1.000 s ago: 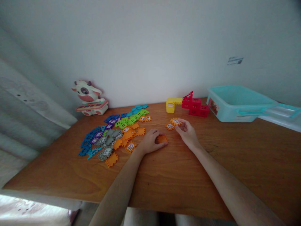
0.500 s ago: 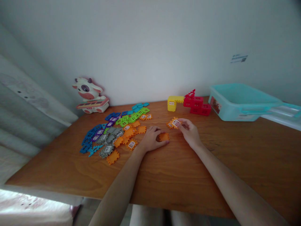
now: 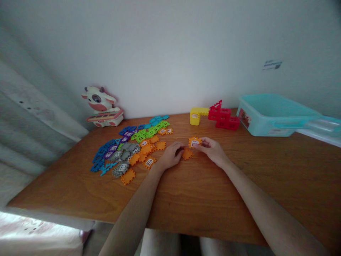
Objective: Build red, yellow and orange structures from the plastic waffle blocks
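Note:
My right hand (image 3: 213,151) pinches an orange window tile (image 3: 195,142), a toothed square with a white window frame, between thumb and fingers. It is held just above the table, its window side facing me. To its left, my left hand (image 3: 172,155) has curled fingers closed at the edge of a plain orange tile (image 3: 188,154). That tile is just below the window tile; whether the two touch I cannot tell. Left of my left hand are loose orange tiles (image 3: 144,149), some plain and some with white windows.
Grey tiles (image 3: 125,155), green tiles (image 3: 146,134), blue tiles (image 3: 102,156) and purple tiles (image 3: 124,139) lie heaped on the left. At the back stand a yellow-and-red built model (image 3: 221,115), a turquoise bin (image 3: 279,122) at right and a cow toy with keyboard (image 3: 102,106) at left.
My right hand has moved slightly left and turned the window tile more upright. My left thumb has drawn back, and the plain orange tile has turned and shows more.

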`<state>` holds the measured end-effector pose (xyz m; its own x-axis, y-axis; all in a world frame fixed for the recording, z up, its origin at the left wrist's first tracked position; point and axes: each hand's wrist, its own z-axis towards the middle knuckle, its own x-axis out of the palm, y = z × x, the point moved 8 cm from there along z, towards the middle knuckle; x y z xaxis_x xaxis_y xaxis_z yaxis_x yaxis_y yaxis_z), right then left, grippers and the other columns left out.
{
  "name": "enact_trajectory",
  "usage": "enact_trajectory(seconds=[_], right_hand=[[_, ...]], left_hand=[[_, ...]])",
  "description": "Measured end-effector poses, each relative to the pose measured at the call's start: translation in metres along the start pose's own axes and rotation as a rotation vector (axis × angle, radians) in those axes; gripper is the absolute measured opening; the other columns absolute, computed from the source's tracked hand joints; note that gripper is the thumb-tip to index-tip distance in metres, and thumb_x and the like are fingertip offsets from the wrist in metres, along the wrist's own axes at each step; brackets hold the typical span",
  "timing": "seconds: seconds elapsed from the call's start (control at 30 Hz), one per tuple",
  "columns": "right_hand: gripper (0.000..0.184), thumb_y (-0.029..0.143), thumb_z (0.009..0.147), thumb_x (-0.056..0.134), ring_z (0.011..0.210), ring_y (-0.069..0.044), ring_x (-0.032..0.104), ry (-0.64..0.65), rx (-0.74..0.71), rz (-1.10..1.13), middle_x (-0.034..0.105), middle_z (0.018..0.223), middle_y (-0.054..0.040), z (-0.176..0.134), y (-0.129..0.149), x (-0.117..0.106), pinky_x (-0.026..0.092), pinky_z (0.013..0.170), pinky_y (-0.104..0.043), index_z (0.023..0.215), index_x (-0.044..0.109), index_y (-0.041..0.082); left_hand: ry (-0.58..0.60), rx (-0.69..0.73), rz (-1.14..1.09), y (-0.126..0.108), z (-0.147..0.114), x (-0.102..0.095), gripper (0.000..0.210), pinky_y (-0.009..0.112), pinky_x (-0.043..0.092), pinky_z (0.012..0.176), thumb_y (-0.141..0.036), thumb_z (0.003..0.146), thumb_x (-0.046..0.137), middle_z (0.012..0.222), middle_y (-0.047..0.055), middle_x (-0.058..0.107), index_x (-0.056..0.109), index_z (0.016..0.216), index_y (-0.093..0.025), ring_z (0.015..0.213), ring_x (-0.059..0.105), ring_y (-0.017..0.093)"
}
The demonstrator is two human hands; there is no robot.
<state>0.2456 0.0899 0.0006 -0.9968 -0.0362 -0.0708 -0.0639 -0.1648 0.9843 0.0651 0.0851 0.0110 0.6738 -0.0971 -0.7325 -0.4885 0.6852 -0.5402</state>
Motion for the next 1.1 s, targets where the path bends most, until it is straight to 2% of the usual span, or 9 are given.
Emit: enact_trajectory(seconds=[0.13, 0.27, 0.33, 0.43, 0.7, 0.93, 1.1], right_hand=[[0.036, 0.046, 0.071, 0.082, 0.093, -0.023, 0.072, 0.122, -0.013, -0.075, 0.078, 0.104, -0.0062, -0.003, 0.003, 0.009, 0.055, 0.089, -0.039, 0.097, 0.073, 0.023], [0.033, 0.051, 0.076, 0.077, 0.079, -0.021, 0.067, 0.213, -0.025, -0.18, 0.075, 0.088, -0.0032, -0.006, 0.002, 0.019, 0.053, 0.076, -0.035, 0.091, 0.074, 0.022], [0.033, 0.053, 0.077, 0.076, 0.072, -0.019, 0.064, 0.273, -0.026, -0.243, 0.073, 0.08, -0.002, -0.009, 0.002, 0.025, 0.05, 0.069, -0.032, 0.088, 0.075, 0.021], [0.032, 0.052, 0.082, 0.073, 0.072, -0.018, 0.063, 0.347, -0.058, -0.314, 0.073, 0.08, -0.0024, -0.015, 0.007, 0.032, 0.047, 0.068, -0.031, 0.09, 0.075, 0.021], [0.025, 0.046, 0.088, 0.069, 0.069, -0.018, 0.06, 0.325, -0.177, -0.591, 0.07, 0.076, -0.0027, -0.017, 0.024, 0.029, 0.044, 0.065, -0.03, 0.083, 0.072, 0.021], [0.027, 0.045, 0.093, 0.065, 0.069, -0.019, 0.061, 0.387, -0.215, -0.718, 0.072, 0.077, -0.0034, -0.021, 0.032, 0.035, 0.042, 0.064, -0.03, 0.081, 0.07, 0.021], [0.022, 0.038, 0.095, 0.063, 0.071, -0.021, 0.062, 0.439, -0.272, -0.812, 0.073, 0.083, -0.0059, -0.024, 0.037, 0.043, 0.043, 0.068, -0.032, 0.085, 0.071, 0.02]], left_hand=[[-0.054, -0.004, 0.044, -0.001, 0.001, -0.003, 0.016, 0.037, 0.052, 0.095, -0.022, 0.096, 0.056, 0.105, 0.009, 0.069, 0.068, 0.106, -0.018, 0.101, 0.063, 0.021], [0.005, -0.104, 0.071, 0.004, 0.001, -0.002, 0.008, 0.031, 0.052, 0.08, -0.017, 0.088, 0.064, 0.087, 0.005, 0.069, 0.071, 0.093, -0.017, 0.084, 0.063, 0.019], [0.037, -0.12, 0.059, 0.005, 0.002, -0.001, 0.01, 0.028, 0.051, 0.076, -0.012, 0.085, 0.065, 0.085, 0.004, 0.07, 0.072, 0.091, -0.017, 0.079, 0.063, 0.017], [0.048, -0.12, 0.037, 0.006, 0.002, -0.001, 0.021, 0.027, 0.051, 0.077, -0.006, 0.083, 0.062, 0.092, 0.004, 0.073, 0.073, 0.098, -0.017, 0.083, 0.065, 0.016], [0.043, -0.054, 0.057, 0.005, 0.001, 0.002, 0.026, 0.032, 0.053, 0.088, -0.007, 0.086, 0.059, 0.101, 0.008, 0.071, 0.075, 0.104, -0.016, 0.094, 0.066, 0.019], [0.044, -0.065, 0.014, 0.007, 0.001, 0.002, 0.023, 0.03, 0.054, 0.088, -0.011, 0.09, 0.06, 0.101, 0.008, 0.071, 0.076, 0.105, -0.017, 0.093, 0.067, 0.018], [0.031, -0.052, -0.005, 0.006, 0.002, 0.002, 0.018, 0.029, 0.053, 0.082, -0.019, 0.094, 0.061, 0.098, 0.007, 0.071, 0.077, 0.103, -0.018, 0.089, 0.066, 0.018]])
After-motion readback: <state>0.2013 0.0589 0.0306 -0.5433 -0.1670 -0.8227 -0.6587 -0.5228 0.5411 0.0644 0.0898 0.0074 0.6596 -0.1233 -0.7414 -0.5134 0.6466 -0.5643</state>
